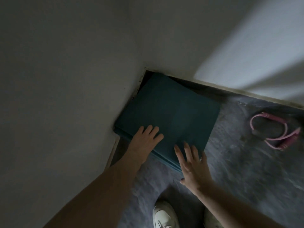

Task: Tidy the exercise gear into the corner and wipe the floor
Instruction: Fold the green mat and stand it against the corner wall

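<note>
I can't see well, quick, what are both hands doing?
Left hand: open, flat on the folded teal mat.
Right hand: open, fingers on the mat.

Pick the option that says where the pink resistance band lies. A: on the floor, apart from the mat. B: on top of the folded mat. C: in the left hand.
A: the pink resistance band lies on the floor, clear of the folded mat.

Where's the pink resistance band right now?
The pink resistance band lies on the grey floor at the head view's right edge, near the baseboard, apart from the folded teal mat.
</note>
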The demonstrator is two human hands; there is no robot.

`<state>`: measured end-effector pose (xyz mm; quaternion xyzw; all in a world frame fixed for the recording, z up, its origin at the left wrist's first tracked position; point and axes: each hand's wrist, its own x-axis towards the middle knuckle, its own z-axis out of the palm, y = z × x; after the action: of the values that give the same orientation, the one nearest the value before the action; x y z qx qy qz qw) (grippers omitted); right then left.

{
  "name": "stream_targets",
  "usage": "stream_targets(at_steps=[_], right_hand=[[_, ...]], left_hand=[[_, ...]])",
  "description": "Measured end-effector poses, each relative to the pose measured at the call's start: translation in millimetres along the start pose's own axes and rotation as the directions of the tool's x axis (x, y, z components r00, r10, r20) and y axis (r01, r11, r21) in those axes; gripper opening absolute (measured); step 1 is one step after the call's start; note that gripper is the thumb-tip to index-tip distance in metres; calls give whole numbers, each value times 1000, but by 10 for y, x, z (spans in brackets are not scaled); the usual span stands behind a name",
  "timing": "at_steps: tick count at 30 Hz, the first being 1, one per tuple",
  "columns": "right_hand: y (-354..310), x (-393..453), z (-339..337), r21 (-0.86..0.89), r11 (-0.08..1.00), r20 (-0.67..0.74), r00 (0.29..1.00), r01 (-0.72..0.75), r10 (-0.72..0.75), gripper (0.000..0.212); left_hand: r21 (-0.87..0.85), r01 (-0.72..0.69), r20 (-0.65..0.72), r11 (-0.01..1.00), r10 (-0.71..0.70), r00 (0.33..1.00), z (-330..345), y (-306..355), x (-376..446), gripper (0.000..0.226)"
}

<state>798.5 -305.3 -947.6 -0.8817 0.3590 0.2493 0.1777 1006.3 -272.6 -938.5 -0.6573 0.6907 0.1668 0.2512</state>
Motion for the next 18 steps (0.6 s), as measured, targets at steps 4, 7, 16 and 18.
stream_targets(at_steps=[4, 7, 16, 18], right_hand=[[21, 88, 248, -67, 998, -138, 990, 15, -24, 95], [5, 130, 391, -111, 994, -240, 970, 11, -38, 66], [457, 217, 365, -183, 983, -355, 931, 21, -86, 60], [427, 236, 286, -189, 981, -371, 923, 36, -106, 58]], left_hand=[[-27, 5, -101, 1000, -8, 995, 218, -36, 50, 83], [-49, 65, -127, 997, -71, 989, 400, -3, 48, 92], [-99, 152, -137, 983, -165, 977, 381, 346, 247, 74], [-109, 206, -120, 973, -219, 968, 357, 379, 248, 62]])
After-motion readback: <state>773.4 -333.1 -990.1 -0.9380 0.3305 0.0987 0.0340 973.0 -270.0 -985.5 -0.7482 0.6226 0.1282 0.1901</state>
